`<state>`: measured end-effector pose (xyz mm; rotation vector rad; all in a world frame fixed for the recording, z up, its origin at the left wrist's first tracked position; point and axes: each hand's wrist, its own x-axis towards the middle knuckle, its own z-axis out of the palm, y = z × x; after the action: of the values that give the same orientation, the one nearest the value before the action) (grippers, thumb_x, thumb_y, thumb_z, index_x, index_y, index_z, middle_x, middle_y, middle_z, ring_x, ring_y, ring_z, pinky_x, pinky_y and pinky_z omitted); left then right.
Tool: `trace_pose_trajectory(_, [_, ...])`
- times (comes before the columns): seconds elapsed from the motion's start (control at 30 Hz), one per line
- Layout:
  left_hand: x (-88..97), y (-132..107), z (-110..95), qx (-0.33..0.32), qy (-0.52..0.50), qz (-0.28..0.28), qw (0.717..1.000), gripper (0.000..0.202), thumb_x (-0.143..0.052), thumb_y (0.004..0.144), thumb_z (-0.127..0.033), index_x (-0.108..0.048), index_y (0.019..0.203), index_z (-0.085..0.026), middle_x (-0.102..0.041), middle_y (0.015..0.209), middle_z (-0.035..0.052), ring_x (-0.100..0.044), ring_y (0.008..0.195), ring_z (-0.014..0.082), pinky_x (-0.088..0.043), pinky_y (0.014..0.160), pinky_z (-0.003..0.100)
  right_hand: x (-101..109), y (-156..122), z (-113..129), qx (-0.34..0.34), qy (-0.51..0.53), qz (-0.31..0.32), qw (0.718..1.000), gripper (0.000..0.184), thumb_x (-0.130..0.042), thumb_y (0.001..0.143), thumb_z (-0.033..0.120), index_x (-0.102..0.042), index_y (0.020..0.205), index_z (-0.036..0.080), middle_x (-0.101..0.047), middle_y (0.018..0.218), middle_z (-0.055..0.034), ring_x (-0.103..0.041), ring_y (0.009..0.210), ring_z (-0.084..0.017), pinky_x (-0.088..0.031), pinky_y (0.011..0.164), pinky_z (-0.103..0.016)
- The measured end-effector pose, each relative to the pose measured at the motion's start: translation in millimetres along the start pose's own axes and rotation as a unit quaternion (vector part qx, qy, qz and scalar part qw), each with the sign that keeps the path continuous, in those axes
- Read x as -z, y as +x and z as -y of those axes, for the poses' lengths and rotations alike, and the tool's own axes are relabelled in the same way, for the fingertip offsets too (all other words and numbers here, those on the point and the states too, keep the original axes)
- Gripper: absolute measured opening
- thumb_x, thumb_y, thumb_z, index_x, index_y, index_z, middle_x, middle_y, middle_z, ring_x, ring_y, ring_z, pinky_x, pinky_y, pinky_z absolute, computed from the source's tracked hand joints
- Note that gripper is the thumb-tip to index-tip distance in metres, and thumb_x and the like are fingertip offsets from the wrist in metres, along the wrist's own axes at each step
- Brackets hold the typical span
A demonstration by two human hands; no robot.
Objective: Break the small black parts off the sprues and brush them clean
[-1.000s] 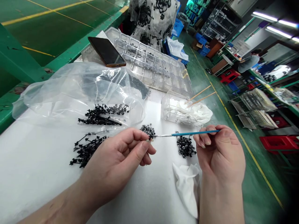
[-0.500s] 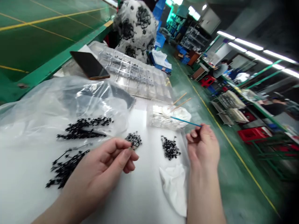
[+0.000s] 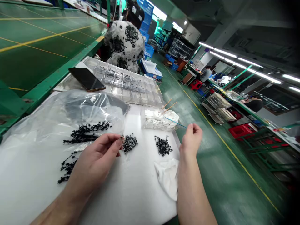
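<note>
- While the left hand (image 3: 96, 159) has its fingers pinched around a piece too small to identify, just beside the heap of small black-and-silver rings (image 3: 130, 143), a loosened pinch could lose it among them.
- The right hand (image 3: 192, 136) has its fingers closed on a slender blue rod (image 3: 178, 124), its far end over the clear plastic box (image 3: 150, 125) of white material; careless tilting could snag two thin wooden sticks (image 3: 171, 106).
- A bumped desk (image 3: 131, 187) could scatter the rings.
</note>
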<state>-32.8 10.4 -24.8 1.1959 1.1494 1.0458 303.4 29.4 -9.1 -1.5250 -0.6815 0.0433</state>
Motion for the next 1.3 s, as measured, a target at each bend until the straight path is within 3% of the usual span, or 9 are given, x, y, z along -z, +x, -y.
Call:
trace_pose_trajectory(0.1, [-0.3,1,-3,-0.007,-0.006,0.008,1.0,0.033,-0.071,0.098,-0.06,-0.07,0.107,-0.028,-0.073,0.092,-0.0015,-0.064,0.081,0.0161,-0.051,0.077,0.029,-5,-31,29,0.113,-0.028,0.132,0.984,0.027,-0.07,0.094,0.046,-0.067,0.101,0.02,-0.067,0.096,-0.0032,-0.061,0.085,-0.017,-0.051,0.077,-0.032])
trace_pose_trajectory(0.17, [-1.1,1,-8,-0.009,-0.003,0.013,1.0,0.032,-0.07,0.099,-0.06,-0.07,0.104,-0.028,-0.071,0.087,-0.0018,-0.063,0.079,0.016,-0.05,0.075,0.028,-11,-57,46,0.201,-0.085,0.369,0.904,0.015,-0.067,0.097,0.035,-0.069,0.093,0.021,-0.069,0.092,-0.0034,-0.061,0.079,-0.017,-0.049,0.072,-0.032])
trace_pose_trajectory(0.23, [-2.1,1,-11,-0.011,-0.001,0.012,1.0,0.03,-0.07,0.099,-0.058,-0.07,0.103,-0.028,-0.069,0.083,-0.0022,-0.063,0.078,0.0159,-0.05,0.074,0.028,-19,-79,56,0.233,-0.157,0.517,0.809,0.009,-0.064,0.097,0.025,-0.071,0.093,0.022,-0.07,0.093,-0.0037,-0.061,0.081,-0.017,-0.047,0.072,-0.032])
trace_pose_trajectory(0.3, [-3.1,1,-12,-0.015,-0.003,0.009,1.0,0.029,-0.071,0.099,-0.057,-0.07,0.103,-0.028,-0.069,0.082,-0.0024,-0.063,0.078,0.0157,-0.051,0.073,0.027,-26,-91,59,0.229,-0.235,0.558,0.762,0.008,-0.064,0.096,0.02,-0.071,0.095,0.022,-0.07,0.093,-0.0038,-0.062,0.084,-0.019,-0.045,0.074,-0.033])
trace_pose_trajectory(0.43, [-5.2,1,-9,-0.019,-0.005,0.019,1.0,0.025,-0.071,0.1,-0.053,-0.072,0.105,-0.028,-0.071,0.089,-0.0014,-0.065,0.082,0.0157,-0.052,0.075,0.026,-34,-94,53,0.206,-0.327,0.565,0.729,0.006,-0.068,0.095,0.02,-0.072,0.099,0.022,-0.071,0.097,-0.0048,-0.064,0.09,-0.022,-0.045,0.079,-0.035])
trace_pose_trajectory(0.77, [-11.4,-3,-17,-0.073,0.106,0.07,0.989,0.015,-0.065,0.105,-0.043,-0.071,0.104,-0.03,-0.07,0.087,-0.0033,-0.065,0.079,0.0163,-0.049,0.074,0.029,-40,-96,48,0.2,-0.319,0.573,0.727,0.005,-0.065,0.093,0.018,-0.067,0.089,0.021,-0.069,0.096,-0.0052,-0.061,0.087,-0.02,-0.043,0.078,-0.034])
trace_pose_trajectory(1.03, [-11.9,-7,-19,-0.131,0.172,0.101,0.971,0.015,-0.06,0.107,-0.038,-0.07,0.102,-0.028,-0.07,0.09,-0.0019,-0.066,0.081,0.0178,-0.048,0.075,0.031,-25,-91,50,0.034,-0.063,0.515,0.854,0.007,-0.075,0.081,0.018,-0.069,0.083,0.023,-0.074,0.08,-0.0006,-0.065,0.072,-0.016,-0.05,0.067,-0.029])
trace_pose_trajectory(1.13, [-13.9,-6,-21,-0.149,0.185,0.109,0.965,0.016,-0.059,0.107,-0.035,-0.07,0.1,-0.027,-0.07,0.088,-0.0016,-0.065,0.079,0.0177,-0.047,0.072,0.03,-16,-93,56,-0.03,0.057,0.508,0.859,0.01,-0.081,0.088,0.028,-0.077,0.096,0.026,-0.078,0.088,-0.0016,-0.072,0.079,-0.017,-0.056,0.072,-0.031])
trace_pose_trajectory(1.3, [-17.1,-4,-21,-0.168,0.18,0.129,0.961,0.016,-0.056,0.108,-0.031,-0.069,0.099,-0.026,-0.069,0.085,-0.0022,-0.063,0.076,0.0161,-0.046,0.069,0.029,-11,-97,58,0.031,0.114,0.518,0.847,0.014,-0.085,0.089,0.024,-0.082,0.1,0.033,-0.074,0.099,-0.0023,-0.069,0.092,-0.018,-0.056,0.078,-0.033])
